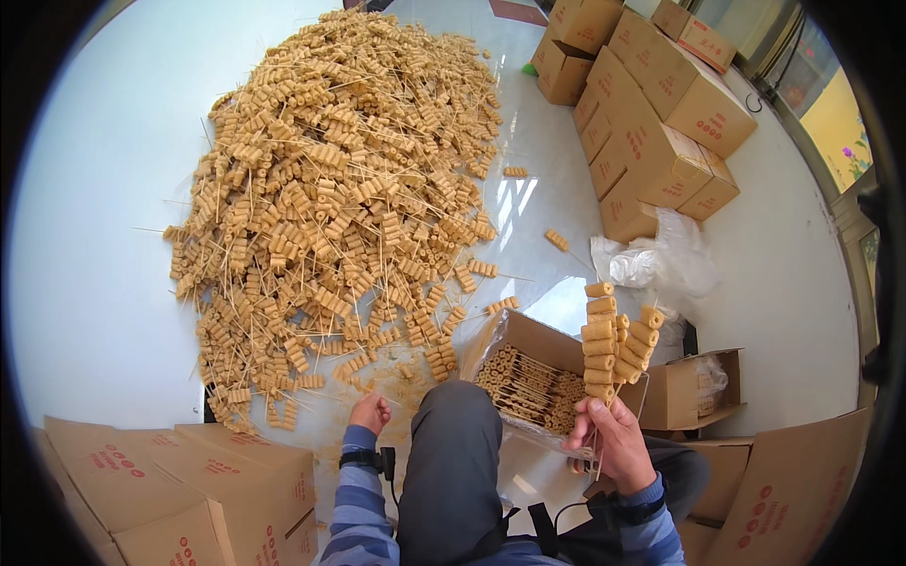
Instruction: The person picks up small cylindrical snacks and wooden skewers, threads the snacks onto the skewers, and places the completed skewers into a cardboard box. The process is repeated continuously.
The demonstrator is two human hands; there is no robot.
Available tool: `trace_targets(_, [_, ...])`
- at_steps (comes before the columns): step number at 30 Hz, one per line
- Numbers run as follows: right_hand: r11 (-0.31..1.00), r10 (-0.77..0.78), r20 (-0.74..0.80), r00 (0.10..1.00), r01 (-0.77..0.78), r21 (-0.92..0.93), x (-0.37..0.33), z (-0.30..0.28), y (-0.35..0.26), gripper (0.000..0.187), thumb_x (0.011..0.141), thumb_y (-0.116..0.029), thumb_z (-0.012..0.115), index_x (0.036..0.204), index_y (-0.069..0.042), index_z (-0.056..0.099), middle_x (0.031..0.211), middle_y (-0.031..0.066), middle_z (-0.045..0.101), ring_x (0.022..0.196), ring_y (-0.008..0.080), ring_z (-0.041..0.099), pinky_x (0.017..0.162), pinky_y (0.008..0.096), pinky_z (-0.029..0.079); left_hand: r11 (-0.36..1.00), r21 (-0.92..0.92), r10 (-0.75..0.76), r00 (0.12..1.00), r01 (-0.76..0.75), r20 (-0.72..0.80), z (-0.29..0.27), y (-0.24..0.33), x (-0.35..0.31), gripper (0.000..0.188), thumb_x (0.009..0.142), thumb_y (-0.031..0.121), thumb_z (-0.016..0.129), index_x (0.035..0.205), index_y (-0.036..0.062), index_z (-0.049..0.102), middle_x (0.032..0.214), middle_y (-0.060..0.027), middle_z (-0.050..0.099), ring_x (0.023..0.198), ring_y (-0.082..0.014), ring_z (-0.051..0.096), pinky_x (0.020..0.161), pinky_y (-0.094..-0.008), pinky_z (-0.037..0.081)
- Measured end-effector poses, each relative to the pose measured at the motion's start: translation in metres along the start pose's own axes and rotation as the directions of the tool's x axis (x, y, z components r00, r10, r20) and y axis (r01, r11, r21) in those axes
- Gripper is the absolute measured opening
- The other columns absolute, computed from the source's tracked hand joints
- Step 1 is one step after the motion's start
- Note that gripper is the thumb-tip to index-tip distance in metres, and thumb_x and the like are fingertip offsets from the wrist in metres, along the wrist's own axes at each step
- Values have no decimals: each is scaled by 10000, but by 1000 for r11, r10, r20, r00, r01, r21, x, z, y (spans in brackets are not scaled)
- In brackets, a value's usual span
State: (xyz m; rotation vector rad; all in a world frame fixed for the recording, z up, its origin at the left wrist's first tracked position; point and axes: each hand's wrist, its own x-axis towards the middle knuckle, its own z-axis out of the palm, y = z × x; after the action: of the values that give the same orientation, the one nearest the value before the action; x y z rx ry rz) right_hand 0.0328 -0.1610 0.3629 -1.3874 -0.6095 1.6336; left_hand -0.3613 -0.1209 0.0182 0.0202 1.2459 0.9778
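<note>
My right hand [613, 438] is closed round the thin sticks of several skewers of tan rolled tubes [604, 344], held upright over the right side of an open cardboard box [543, 332]. Inside that box, more skewers [528, 387] lie packed in rows with their sticks side by side. My left hand [370, 412] is closed with curled fingers beside the near edge of a large heap of the same skewers [340, 179]. Whether anything small is between its fingers cannot be made out. My bent knee [458, 443] stands between the two hands.
Printed cartons [651, 123] are stacked along the right wall, with white plastic bags [665, 255] below them. More cartons [179, 481] stand at the lower left. A smaller open box [675, 391] is at the right. A few loose skewers [557, 240] lie on the shiny floor.
</note>
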Motion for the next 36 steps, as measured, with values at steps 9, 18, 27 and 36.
trace_targets(9, [979,-29,211,977,-15,206,-20,62,24,291,1077,-280,457,1170,-12,522,1113,183,666,969,285,703,816,392,607,816,229,266,695,-531,668,168,136,-262,207,1030,206,566,967,12,603,878,-53,587,795,-142,568,755,-272,467])
trace_targets(18, [970,75,256,964,-130,203,-85,49,22,255,1086,-306,432,1213,-93,490,756,23,573,638,140,612,521,244,478,453,342,213,473,-823,855,239,46,-318,192,1035,199,566,992,14,596,1050,-36,549,974,-132,519,898,-272,427])
trace_targets(27, [972,-137,96,986,115,205,-105,38,34,247,1070,-322,494,1073,-78,531,641,-58,341,513,48,270,461,220,254,856,223,121,599,-467,791,241,51,-334,479,972,294,666,1330,22,500,1183,-89,588,1101,-207,604,969,-359,487])
trace_targets(36, [986,-137,87,987,127,109,-116,26,44,246,1070,-302,490,1088,-64,548,592,-57,344,485,55,280,449,225,248,847,359,-4,669,-393,743,219,27,-327,285,1063,302,499,1074,27,573,1002,-83,631,929,-179,631,886,-341,515])
